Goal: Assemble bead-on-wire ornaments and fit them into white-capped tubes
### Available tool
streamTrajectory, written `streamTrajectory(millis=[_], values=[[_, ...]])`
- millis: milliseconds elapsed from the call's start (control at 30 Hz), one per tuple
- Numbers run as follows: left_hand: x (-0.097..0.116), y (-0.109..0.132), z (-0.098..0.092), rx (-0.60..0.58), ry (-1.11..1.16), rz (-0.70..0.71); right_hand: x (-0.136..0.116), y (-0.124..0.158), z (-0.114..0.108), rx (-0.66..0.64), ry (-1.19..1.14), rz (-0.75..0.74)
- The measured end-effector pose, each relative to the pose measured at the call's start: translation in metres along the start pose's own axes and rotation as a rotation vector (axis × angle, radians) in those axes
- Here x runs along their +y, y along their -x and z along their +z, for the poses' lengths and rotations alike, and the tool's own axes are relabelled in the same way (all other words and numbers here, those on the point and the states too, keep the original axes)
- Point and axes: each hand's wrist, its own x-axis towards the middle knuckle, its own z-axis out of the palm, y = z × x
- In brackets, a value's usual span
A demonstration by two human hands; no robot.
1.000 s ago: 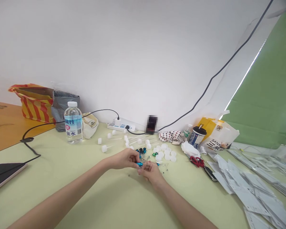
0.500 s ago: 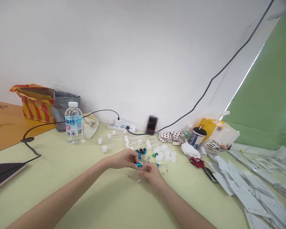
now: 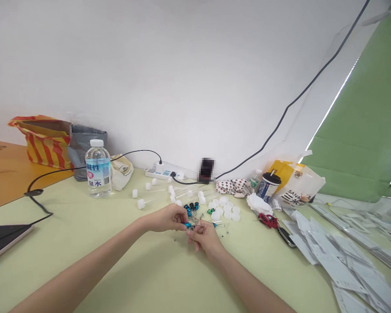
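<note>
Reaching forward from the lower edge, my two bare forearms slant inward over the pale green table (image 3: 137,269), bringing my hands close together near its middle. My left hand (image 3: 168,218) lies back up, fingers bent, with thumb and fingertips pinched on one small blue piece (image 3: 188,225). That piece looks short and bright; part of it hides behind my fingertips, and its visible end faces my other hand. My right hand (image 3: 207,239) has its fingers curled and its thumb just beside the piece; I cannot tell whether it grips anything, the parts there being too small. Just beyond lie several blue-and-black pieces (image 3: 191,205), at least three dark ends showing, and one green piece (image 3: 210,211). To the right I count one pair of red-handled scissors (image 3: 268,221). Roughly ten white caps (image 3: 227,208) cluster past my right hand. Farther off stand one lidded cup (image 3: 267,188) and one water bottle (image 3: 98,171); one power strip (image 3: 164,172) lies by the wall.
</note>
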Motion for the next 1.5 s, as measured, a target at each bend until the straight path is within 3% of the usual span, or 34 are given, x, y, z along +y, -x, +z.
streamTrajectory(millis=[133, 333, 500, 567, 733, 900, 1100, 1300, 1400, 1500], values=[[-0.004, 0.002, -0.001, 0.044, -0.062, -0.032, -0.005, 0.001, -0.001, 0.032, 0.027, 0.013], [-0.008, 0.006, -0.002, -0.013, -0.313, 0.042, -0.012, 0.002, -0.001, -0.028, 0.093, 0.062], [-0.011, 0.008, -0.003, -0.007, -0.402, -0.015, -0.006, 0.000, -0.002, 0.002, 0.119, 0.061], [-0.015, 0.007, -0.003, 0.051, -0.413, -0.018, -0.003, -0.001, -0.001, 0.021, 0.140, 0.060], [-0.037, -0.002, 0.000, 0.332, -0.525, -0.050, -0.004, 0.001, 0.003, 0.014, 0.198, 0.020], [-0.051, -0.002, 0.001, 0.331, -0.718, 0.012, -0.005, 0.003, 0.006, -0.049, 0.176, -0.012], [-0.043, -0.002, 0.001, 0.288, -0.523, -0.011, 0.001, 0.003, 0.005, -0.080, 0.194, 0.004], [-0.050, -0.003, 0.002, 0.257, -0.364, -0.022, 0.003, 0.002, 0.005, -0.055, 0.190, -0.006], [-0.050, -0.001, -0.002, 0.186, -0.333, 0.001, 0.003, 0.002, 0.006, -0.024, 0.179, -0.020], [-0.043, 0.001, -0.012, 0.208, -0.263, -0.035, 0.002, 0.004, 0.007, -0.006, 0.157, -0.038]])
